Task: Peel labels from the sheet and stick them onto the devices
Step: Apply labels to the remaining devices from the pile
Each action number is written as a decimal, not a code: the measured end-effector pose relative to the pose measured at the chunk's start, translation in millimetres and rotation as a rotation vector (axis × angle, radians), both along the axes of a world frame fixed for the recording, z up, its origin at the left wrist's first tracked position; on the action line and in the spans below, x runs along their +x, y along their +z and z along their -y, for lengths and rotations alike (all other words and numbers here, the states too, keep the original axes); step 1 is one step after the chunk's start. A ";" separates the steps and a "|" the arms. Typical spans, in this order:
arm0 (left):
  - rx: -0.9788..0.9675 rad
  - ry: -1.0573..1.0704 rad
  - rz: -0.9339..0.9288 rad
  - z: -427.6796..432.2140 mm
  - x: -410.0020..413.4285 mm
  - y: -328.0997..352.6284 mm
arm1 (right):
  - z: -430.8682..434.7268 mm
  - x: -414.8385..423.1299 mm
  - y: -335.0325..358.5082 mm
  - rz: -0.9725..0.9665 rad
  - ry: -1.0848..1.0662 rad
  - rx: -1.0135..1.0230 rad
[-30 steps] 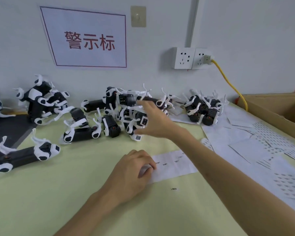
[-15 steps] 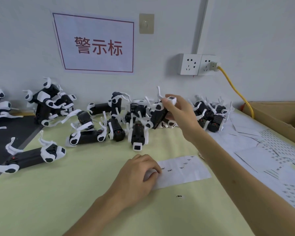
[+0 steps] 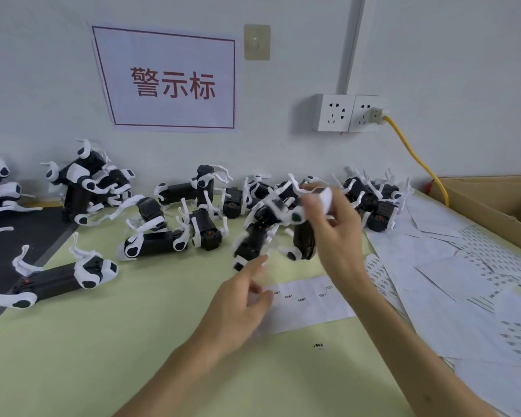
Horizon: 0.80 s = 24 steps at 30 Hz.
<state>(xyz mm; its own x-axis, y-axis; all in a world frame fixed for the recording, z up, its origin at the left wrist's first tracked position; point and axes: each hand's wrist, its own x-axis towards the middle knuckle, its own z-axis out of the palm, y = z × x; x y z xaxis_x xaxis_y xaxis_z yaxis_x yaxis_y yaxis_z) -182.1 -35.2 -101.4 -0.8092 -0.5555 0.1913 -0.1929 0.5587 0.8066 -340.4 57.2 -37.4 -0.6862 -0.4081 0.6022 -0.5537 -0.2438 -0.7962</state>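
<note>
Device, black-bodied plastic robot dog with white legs (image 3: 278, 210): raised off the pale green table (image 3: 73, 356), blurred, clasped at its white end by the right hand (image 3: 337, 233), body running leftward from that grip. Left hand (image 3: 238, 305): index finger extended upward, nothing visibly grasped; no label on the fingertip could be made out. Fingertip lay just below and left of the device. White paper label sheet (image 3: 310, 305): flat on the table, partly under the left hand.

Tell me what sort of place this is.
Probably a small factory labelling bench: many identical black-and-white robot-dog devices piled on a pale green table, loose white label sheets, a red-lettered wall sign.
</note>
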 end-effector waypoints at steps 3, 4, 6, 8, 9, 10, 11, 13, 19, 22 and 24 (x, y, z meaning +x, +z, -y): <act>0.046 0.019 0.005 1.0 0.9 2.3 | -4.5 -8.6 10.6 0.630 0.130 -0.093; 0.084 0.028 -0.020 0.7 1.1 3.3 | -8.4 -12.2 10.6 0.739 0.156 -0.056; 0.154 0.051 -0.123 -0.1 2.4 5.8 | -15.0 -14.1 7.1 0.689 0.203 0.131; 0.214 0.041 -0.241 -2.4 4.9 10.6 | -16.6 -10.7 2.2 0.560 0.238 0.253; 0.237 0.024 -0.282 -3.8 5.8 13.9 | -16.5 -6.9 1.7 0.516 0.259 0.270; 0.249 -0.001 -0.309 -4.7 6.4 16.8 | -16.0 -2.9 1.9 0.462 0.277 0.281; 0.259 -0.038 -0.325 -5.5 6.9 19.2 | -15.0 1.5 2.3 0.399 0.288 0.291; 0.305 -0.124 -0.322 -6.2 6.4 21.0 | -12.0 9.9 0.5 0.266 0.322 0.320; 0.454 -0.099 -0.307 -5.6 5.2 20.8 | -11.8 21.1 -5.0 0.154 0.454 0.374; 0.620 -0.099 -0.329 -3.8 6.6 22.9 | -13.5 17.6 -7.2 0.155 0.571 0.375; 0.704 -0.126 -0.326 -4.1 7.7 23.6 | -14.7 15.1 -8.4 0.135 0.623 0.413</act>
